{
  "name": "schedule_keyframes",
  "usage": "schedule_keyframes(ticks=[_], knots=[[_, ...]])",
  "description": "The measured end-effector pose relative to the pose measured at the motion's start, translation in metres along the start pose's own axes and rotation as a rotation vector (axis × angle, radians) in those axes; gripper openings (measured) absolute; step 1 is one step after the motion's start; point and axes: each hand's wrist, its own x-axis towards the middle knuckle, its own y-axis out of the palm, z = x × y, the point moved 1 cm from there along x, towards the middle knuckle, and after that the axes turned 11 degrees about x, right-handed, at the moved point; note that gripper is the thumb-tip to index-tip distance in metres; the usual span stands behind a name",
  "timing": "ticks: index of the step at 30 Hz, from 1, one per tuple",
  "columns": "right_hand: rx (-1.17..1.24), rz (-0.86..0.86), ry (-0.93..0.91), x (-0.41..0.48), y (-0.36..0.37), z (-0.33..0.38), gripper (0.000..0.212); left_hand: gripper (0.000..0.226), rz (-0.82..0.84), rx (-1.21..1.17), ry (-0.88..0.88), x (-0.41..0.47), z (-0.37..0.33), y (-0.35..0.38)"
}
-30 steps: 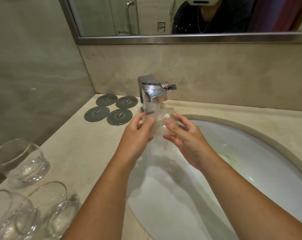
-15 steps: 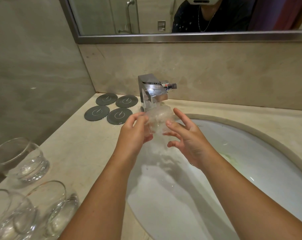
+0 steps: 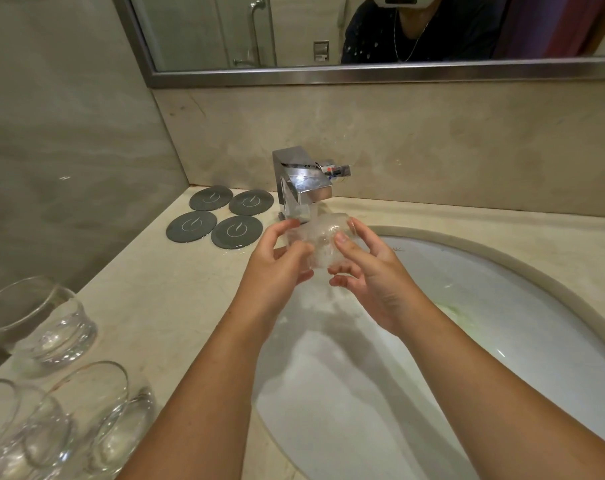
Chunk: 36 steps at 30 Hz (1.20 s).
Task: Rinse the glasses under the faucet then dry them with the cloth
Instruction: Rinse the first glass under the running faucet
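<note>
Glass (image 3: 320, 242), clear and blurred by running water, is held directly under the spout of the chrome faucet (image 3: 304, 188), above the back edge of the white sink (image 3: 502, 261). It lies between the two hands. The left hand (image 3: 277, 268) wraps its curled fingers and thumb round the glass's left side. The right hand (image 3: 374, 275) pinches the right side with thumb and forefinger, its lower fingers curled just below and apart from the glass. Four dark round coasters (image 3: 221, 216) lie left of the faucet on the tabletop (image 3: 173, 306). Three more glasses (image 3: 48, 323) stand near the tabletop's left edge, well apart from the hands.
</note>
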Motion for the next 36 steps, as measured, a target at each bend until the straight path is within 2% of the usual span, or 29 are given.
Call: schedule_keyframes(ticks=[4,11,17,22,27,30,34,36], knots=[[-0.054,0.018,-0.005,-0.0040,0.0028,0.0021,0.091,0.022,-0.035,-0.056,-0.040,0.0012,-0.0014,-0.0004],[-0.073,0.034,-0.054,-0.0047,0.0050,0.0024,0.087,0.019,0.001,-0.101,-0.072,0.0026,-0.0009,0.0016],[-0.036,-0.026,-0.042,-0.0036,0.0052,0.0003,0.094,0.041,0.015,-0.068,-0.049,0.0026,-0.0002,0.0036],[-0.094,0.011,0.003,-0.0049,0.0054,0.0009,0.092,0.026,-0.018,-0.107,-0.070,0.0015,-0.0020,0.0026],[-0.087,0.032,-0.013,-0.0061,0.0043,0.0035,0.086,0.025,0.007,-0.103,-0.079,0.0016,-0.0013,0.0014],[-0.054,0.009,-0.040,-0.0054,0.0045,0.0028,0.089,0.029,0.024,-0.098,-0.065,0.0013,-0.0009,0.0023],[-0.017,-0.032,-0.036,-0.0041,0.0038,0.0018,0.092,0.048,0.020,-0.042,0.004,0.0020,0.0012,0.0029],[-0.012,-0.042,-0.027,-0.0040,0.0045,0.0021,0.094,0.046,-0.004,-0.007,0.044,0.0020,0.0016,0.0022]])
